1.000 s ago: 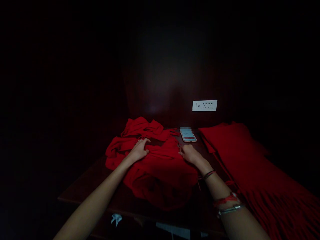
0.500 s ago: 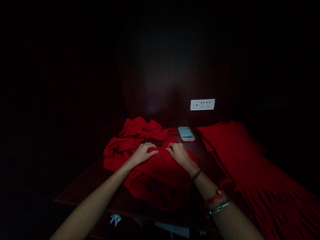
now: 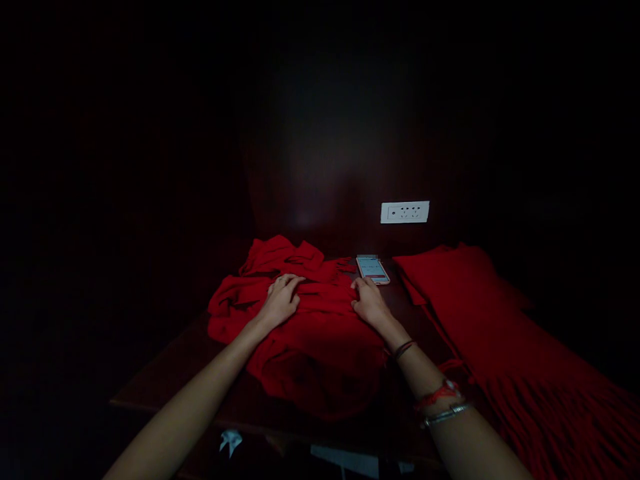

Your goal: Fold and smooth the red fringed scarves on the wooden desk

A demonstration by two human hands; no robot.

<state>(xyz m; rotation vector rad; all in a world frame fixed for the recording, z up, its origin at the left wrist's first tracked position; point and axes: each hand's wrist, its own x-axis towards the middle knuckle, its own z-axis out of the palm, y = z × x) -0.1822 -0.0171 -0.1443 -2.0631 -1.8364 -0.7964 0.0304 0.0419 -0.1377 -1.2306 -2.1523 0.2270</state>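
A crumpled red scarf [image 3: 320, 340] lies in a loose heap on the dark table before me. My left hand [image 3: 281, 300] is on the heap's left side, fingers bent over the cloth and thumb tucked close, gripping it. At the heap's right edge, my right hand [image 3: 371, 305] pinches the fabric between thumb and curled fingers. Between the two hands the cloth runs in flat sideways folds. More bunched red cloth [image 3: 283, 257] with fringe lies just beyond my left hand; whether it is the same scarf I cannot tell.
A phone [image 3: 373, 269] with a lit screen lies past my right hand. To the right, a red fringed scarf [image 3: 470, 300] is spread along the dark table [image 3: 165, 373]. A white socket plate [image 3: 405, 212] is on the back wall. Pale items [image 3: 345, 460] show below the table's front edge.
My hands have moved apart, the left slightly left and the right slightly right. The gathered cloth between them is now spread wider and flatter.
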